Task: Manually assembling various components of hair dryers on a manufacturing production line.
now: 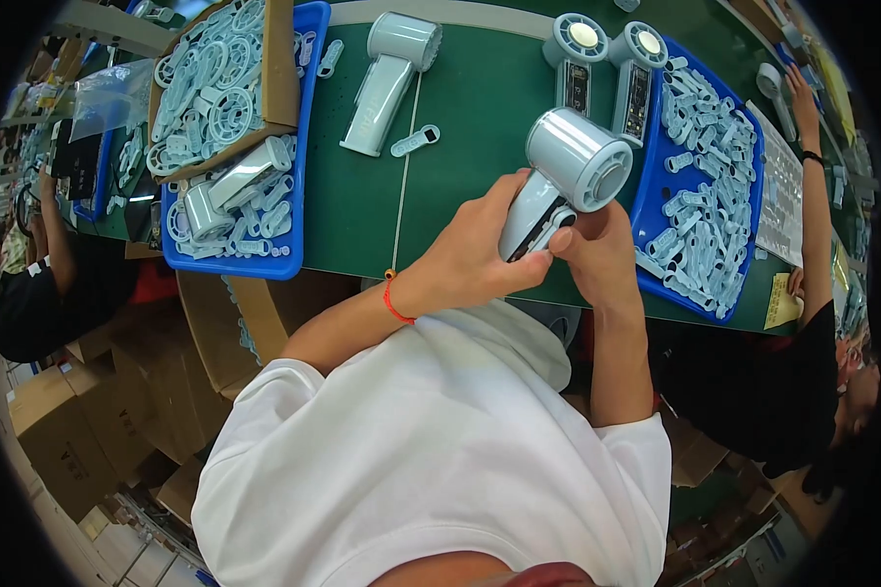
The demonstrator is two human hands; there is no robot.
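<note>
A pale blue-grey handheld fan [570,149] is between my hands, its round head tilted up and to the right. My left hand [482,235] is wrapped round the handle, with the thumb along its lower end. My right hand [602,252] closes on the handle's right side, its thumb at a small pale piece with a dark part [555,221] on the handle front. Whether that piece is seated or loose, I cannot tell. A pale oval cover [416,141] with a dark window lies beyond my left hand. Another handheld fan [382,103] lies further back.
Two more fans, one [576,68] left of the other [638,83], show exposed circuit boards. A blue tray [646,210] of small covers stands at right. At left, another blue tray [299,196] bears a cardboard box [280,68] of pale rings. Co-workers' arms [816,225] show at both sides.
</note>
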